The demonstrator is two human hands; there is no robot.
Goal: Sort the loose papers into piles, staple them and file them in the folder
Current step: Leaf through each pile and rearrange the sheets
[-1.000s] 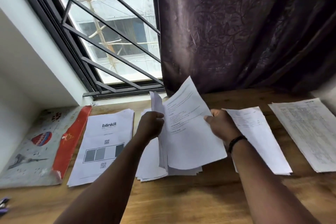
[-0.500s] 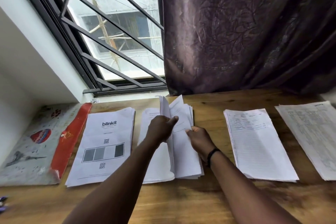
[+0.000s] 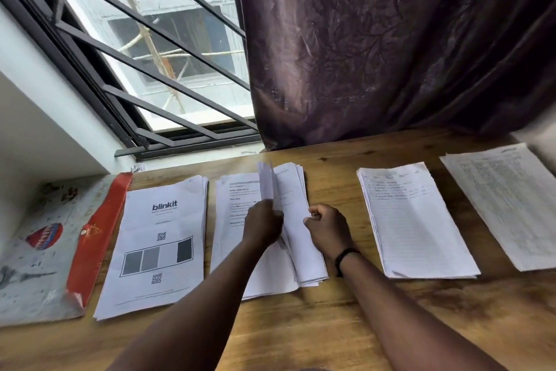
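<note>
Several paper piles lie in a row on the wooden table [image 3: 331,325]. The middle pile [image 3: 237,250] is split open like a book. My left hand [image 3: 263,224] grips a few upright sheets [image 3: 266,182] at its centre. My right hand [image 3: 326,227] rests curled on the pile's right half [image 3: 298,220], pinching its edge. Left of it lies the "blinkit" pile [image 3: 159,247]. Two more piles sit to the right, a lined one [image 3: 412,220] and a table-printed one [image 3: 508,202]. The folder [image 3: 45,247], grey with a red flap, lies at the far left.
A dark purple curtain [image 3: 376,45] hangs behind the table. A barred window [image 3: 156,48] stands at the back left, with a white wall ledge [image 3: 36,136] beside the folder. Bare wood runs along the table's near edge.
The sheets that both hands held up in the air have come down onto the middle pile. My right hand moved left from the lined pile to the middle pile's right half.
</note>
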